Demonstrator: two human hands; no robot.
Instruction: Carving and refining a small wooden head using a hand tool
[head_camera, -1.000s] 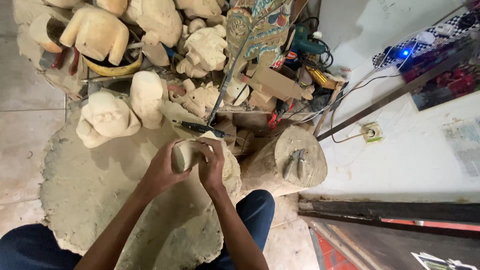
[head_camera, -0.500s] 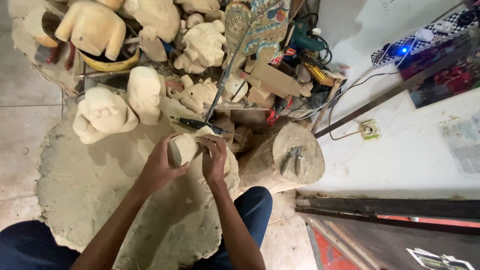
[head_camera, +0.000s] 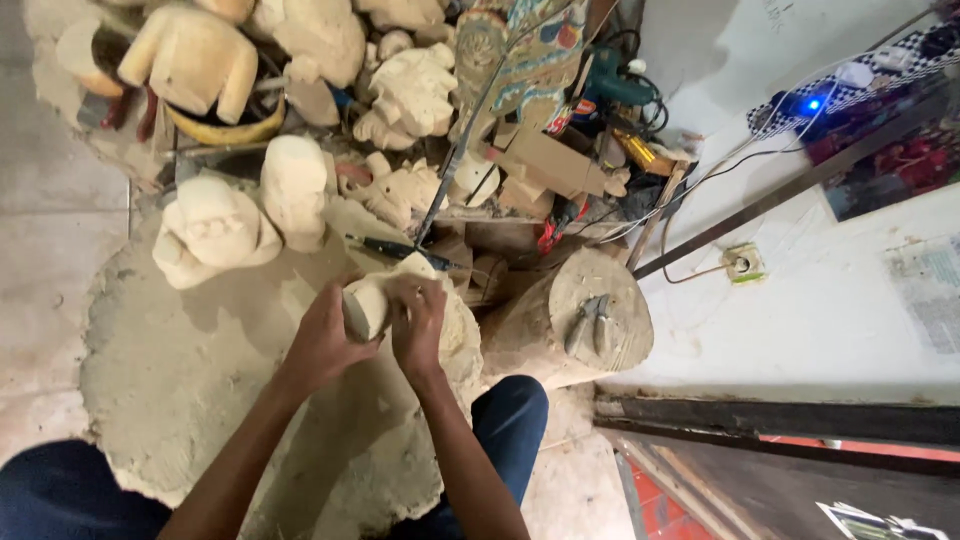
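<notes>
Over on the far left, a pale carved wooden figure (head_camera: 208, 232) sits on the floor at the edge of a spread of sawdust (head_camera: 200, 390), with a taller rounded carving (head_camera: 294, 187) just beside it on the right. Coming in toward the middle, your left hand (head_camera: 322, 343) is curled around the left side of a small pale wood block (head_camera: 367, 305), fingers wrapped under it, thumb up against its face. You have it held up over the sawdust, in front of your knees. Right against it, your right hand (head_camera: 418, 322) closes over the block's right side, fingers bent down across the top edge; I cannot tell whether it has a tool tucked inside. Just beyond the block, a dark-handled tool (head_camera: 392, 248) lies on the clutter of offcuts. Moving right, a log stump (head_camera: 590, 320) stands near your right knee, with a pair of pliers (head_camera: 589, 322) lying on its flat top. Farther right, a wall socket (head_camera: 742, 263) sits on the white wall.
</notes>
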